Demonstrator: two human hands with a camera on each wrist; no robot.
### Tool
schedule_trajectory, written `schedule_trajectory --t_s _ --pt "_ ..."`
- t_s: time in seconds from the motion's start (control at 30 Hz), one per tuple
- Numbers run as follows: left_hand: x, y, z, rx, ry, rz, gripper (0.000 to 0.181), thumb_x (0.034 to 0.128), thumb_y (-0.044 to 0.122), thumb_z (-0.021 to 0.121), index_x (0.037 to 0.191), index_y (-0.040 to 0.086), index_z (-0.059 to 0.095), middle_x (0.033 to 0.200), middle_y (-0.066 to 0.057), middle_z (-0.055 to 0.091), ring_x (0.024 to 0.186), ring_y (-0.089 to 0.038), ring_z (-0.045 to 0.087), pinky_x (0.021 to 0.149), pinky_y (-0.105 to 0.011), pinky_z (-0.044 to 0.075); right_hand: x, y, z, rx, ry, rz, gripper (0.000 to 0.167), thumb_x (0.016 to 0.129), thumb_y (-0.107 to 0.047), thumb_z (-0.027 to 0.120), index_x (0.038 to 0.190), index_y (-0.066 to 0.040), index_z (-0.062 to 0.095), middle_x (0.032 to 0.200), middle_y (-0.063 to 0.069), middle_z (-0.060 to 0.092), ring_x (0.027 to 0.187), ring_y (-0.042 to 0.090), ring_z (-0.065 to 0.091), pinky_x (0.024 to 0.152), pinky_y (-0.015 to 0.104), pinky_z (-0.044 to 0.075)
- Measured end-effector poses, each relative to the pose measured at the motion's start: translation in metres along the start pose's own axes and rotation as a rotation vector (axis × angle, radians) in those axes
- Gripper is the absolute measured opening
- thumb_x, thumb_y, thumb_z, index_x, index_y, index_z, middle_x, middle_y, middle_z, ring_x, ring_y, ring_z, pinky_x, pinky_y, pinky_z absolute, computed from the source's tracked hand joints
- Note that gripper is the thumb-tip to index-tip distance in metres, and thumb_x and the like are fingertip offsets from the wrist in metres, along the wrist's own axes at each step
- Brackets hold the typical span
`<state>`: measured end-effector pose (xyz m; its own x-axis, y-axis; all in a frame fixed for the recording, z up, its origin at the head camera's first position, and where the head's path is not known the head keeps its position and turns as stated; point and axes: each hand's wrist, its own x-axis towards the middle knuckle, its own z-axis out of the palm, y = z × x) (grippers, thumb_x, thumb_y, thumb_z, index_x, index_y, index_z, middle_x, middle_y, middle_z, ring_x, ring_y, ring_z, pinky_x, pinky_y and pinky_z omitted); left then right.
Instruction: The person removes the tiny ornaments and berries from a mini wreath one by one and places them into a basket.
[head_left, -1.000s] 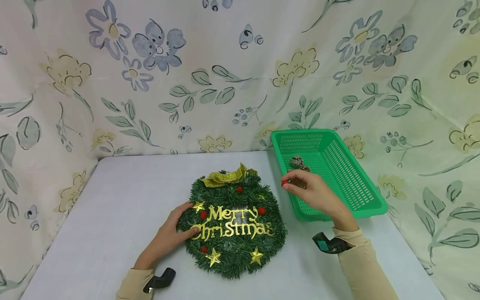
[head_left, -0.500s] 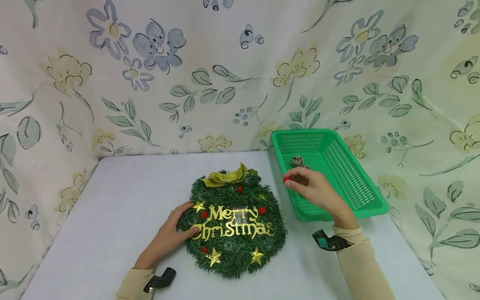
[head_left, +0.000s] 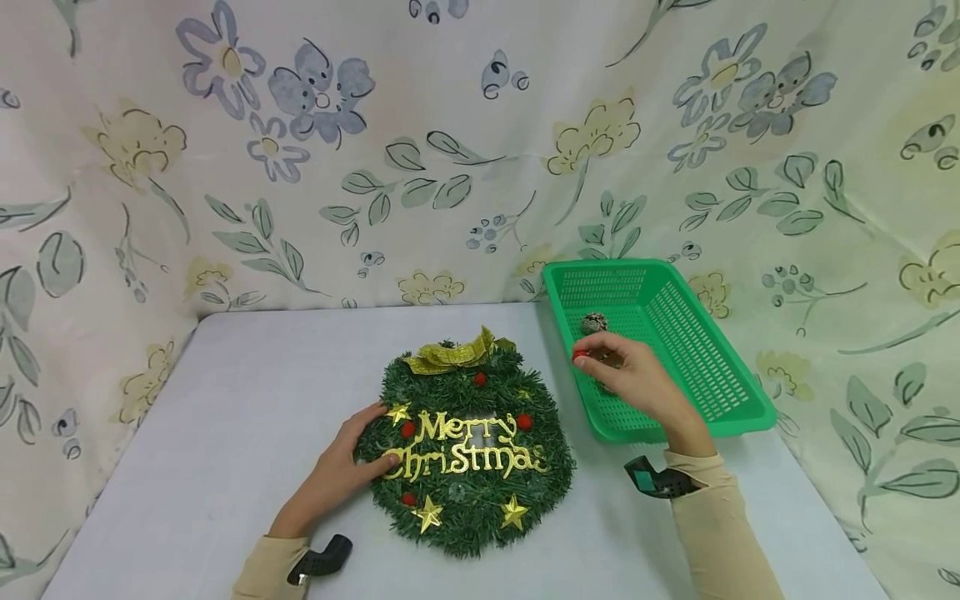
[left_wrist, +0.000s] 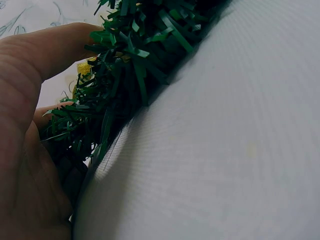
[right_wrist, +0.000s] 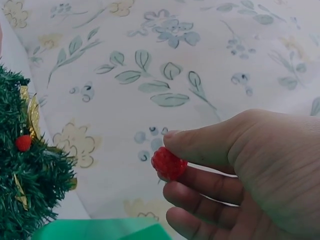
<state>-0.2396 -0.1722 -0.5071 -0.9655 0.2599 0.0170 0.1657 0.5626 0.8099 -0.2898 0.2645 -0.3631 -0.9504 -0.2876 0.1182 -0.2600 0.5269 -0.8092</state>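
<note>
A green wreath (head_left: 465, 525) with gold "Merry Christmas" letters (head_left: 465, 458), gold stars, several red berries and a gold bow (head_left: 450, 357) lies on the table. The left hand (head_left: 345, 458) grips its left edge, thumb on top beside the letters; in the left wrist view the hand (left_wrist: 25, 100) is around the green tinsel (left_wrist: 125, 65). Over the left side of the green basket (head_left: 697, 358), the right hand (head_left: 633, 379) pinches a red berry (head_left: 580, 355). The right wrist view shows the berry (right_wrist: 169, 163) between thumb and fingers of the hand (right_wrist: 250, 170).
Inside the basket a pinecone (head_left: 595, 323) lies at the left, with other items partly hidden by the right hand. A floral cloth (head_left: 450, 208) hangs behind the white table (head_left: 262, 375). The basket stands to the right of the wreath, near the back edge.
The right hand has moved slightly right and back with the red berry, from beside the basket's left rim to over it. The left hand and wreath have stayed where they were.
</note>
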Motion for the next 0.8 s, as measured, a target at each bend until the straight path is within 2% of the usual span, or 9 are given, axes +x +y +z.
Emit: schedule_trajectory --t_s 0.2,0.37,0.47,0.67,0.8 --pt "0.001 0.0 0.0 0.002 0.001 0.007 0.081 0.0922 0.046 0.073 0.158 0.022 0.032 0.168 -0.013 0.024 0.153 -0.047 0.023 0.111 -0.077 0.029 0.001 0.004 -0.002 -0.008 0.006 -0.004 0.028 0.101 -0.022 0.065 0.121 -0.003 0.067 0.111 0.014 0.07 0.089 0.028 0.068 0.067 0.029 0.056" --pt "0.001 0.0 0.0 0.0 0.0 0.01 0.081 0.092 0.046 0.073 0.158 0.022 0.032 0.167 -0.012 0.025 0.153 -0.045 0.022 0.111 -0.076 0.03 0.0 0.007 -0.004 -0.018 0.005 0.022 0.03 0.101 -0.023 0.066 0.123 -0.004 0.067 0.114 0.012 0.071 0.096 0.033 0.068 0.071 0.035 0.06" --pt "0.0 0.0 -0.001 -0.001 0.002 0.011 0.081 0.092 0.045 0.073 0.158 0.022 0.032 0.167 -0.012 0.025 0.153 -0.045 0.022 0.111 -0.076 0.03 0.0 0.009 -0.005 -0.027 0.007 0.038 0.031 0.1 -0.025 0.066 0.124 -0.006 0.067 0.115 0.011 0.071 0.098 0.034 0.068 0.071 0.032 0.06" --pt "0.0 0.001 -0.001 0.001 -0.002 0.009 0.08 0.0926 0.044 0.073 0.158 0.021 0.033 0.167 -0.013 0.024 0.152 -0.047 0.022 0.11 -0.077 0.03 0.001 0.015 -0.005 -0.054 0.022 0.054 0.031 0.1 -0.028 0.066 0.123 -0.007 0.068 0.116 0.01 0.073 0.092 0.019 0.069 0.07 0.033 0.059" --pt "0.0 0.001 0.0 -0.004 -0.005 0.011 0.079 0.0929 0.044 0.073 0.158 0.022 0.033 0.167 -0.013 0.024 0.153 -0.047 0.022 0.111 -0.076 0.03 0.002 0.019 -0.005 -0.056 0.022 0.064 0.031 0.1 -0.028 0.066 0.123 -0.007 0.068 0.117 0.01 0.073 0.094 0.021 0.069 0.071 0.035 0.059"
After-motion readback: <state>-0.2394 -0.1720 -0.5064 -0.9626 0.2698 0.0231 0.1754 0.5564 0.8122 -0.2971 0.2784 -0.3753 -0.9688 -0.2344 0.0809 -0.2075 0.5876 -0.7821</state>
